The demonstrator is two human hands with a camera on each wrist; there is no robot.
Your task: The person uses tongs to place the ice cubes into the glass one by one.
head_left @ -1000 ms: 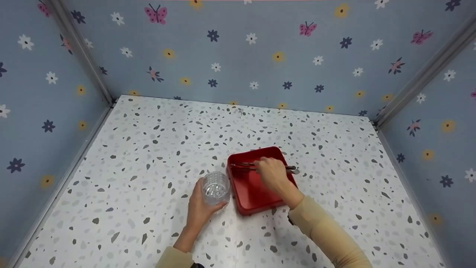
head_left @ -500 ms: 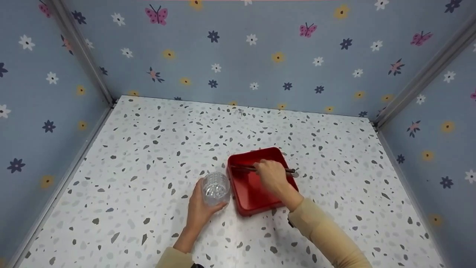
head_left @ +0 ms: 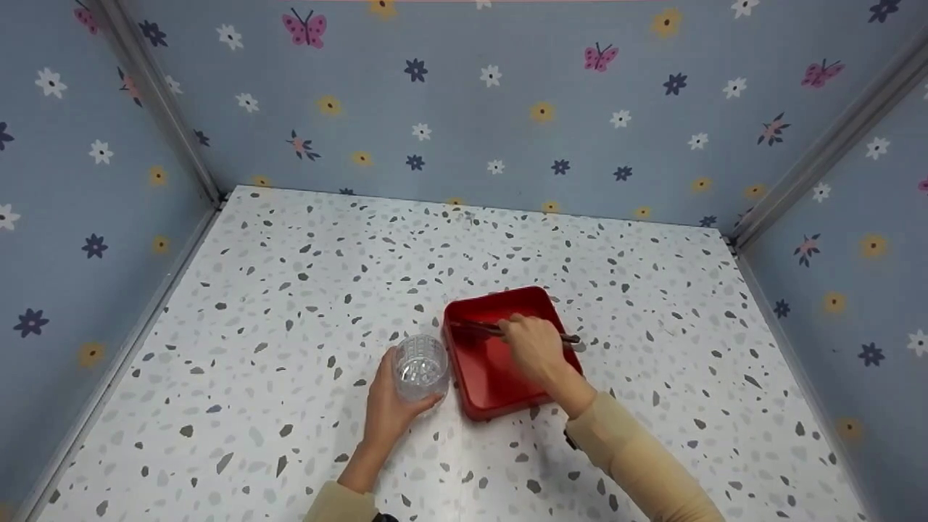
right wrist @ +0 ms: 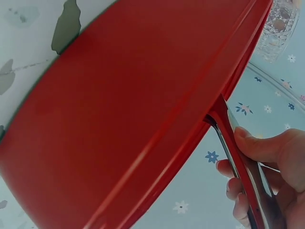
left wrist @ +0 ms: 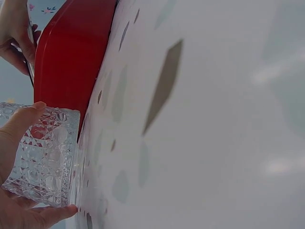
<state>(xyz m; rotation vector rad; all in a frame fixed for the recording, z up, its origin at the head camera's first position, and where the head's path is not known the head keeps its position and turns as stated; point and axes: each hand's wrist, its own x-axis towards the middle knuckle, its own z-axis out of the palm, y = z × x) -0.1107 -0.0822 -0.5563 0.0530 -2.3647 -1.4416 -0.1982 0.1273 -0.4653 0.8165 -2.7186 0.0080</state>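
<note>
My left hand [head_left: 390, 402] holds a clear cut-glass tumbler [head_left: 422, 366] that stands on the speckled tabletop, thumb on the near side and fingers curled round the far side. Just right of the glass sits a shallow red square tray [head_left: 500, 377]. Over the tray, my right hand [head_left: 535, 348] grips shiny metal tongs [right wrist: 245, 176] around the middle. Their slim arms slant down past the rim into the tray in the right wrist view, pointing toward its left side in the head view. The tips are hard to make out against the red.
The white speckled table [head_left: 290, 290] is bordered by a blue flowered back panel [head_left: 464, 109] and side panels, with grey metal posts [head_left: 163, 101] at the corners. The tray's raised wall [left wrist: 71, 57] stands close beside the glass.
The two arms of the tongs have come closer together in my right hand, which has shifted slightly toward me. My left hand and the tumbler have stayed in place.
</note>
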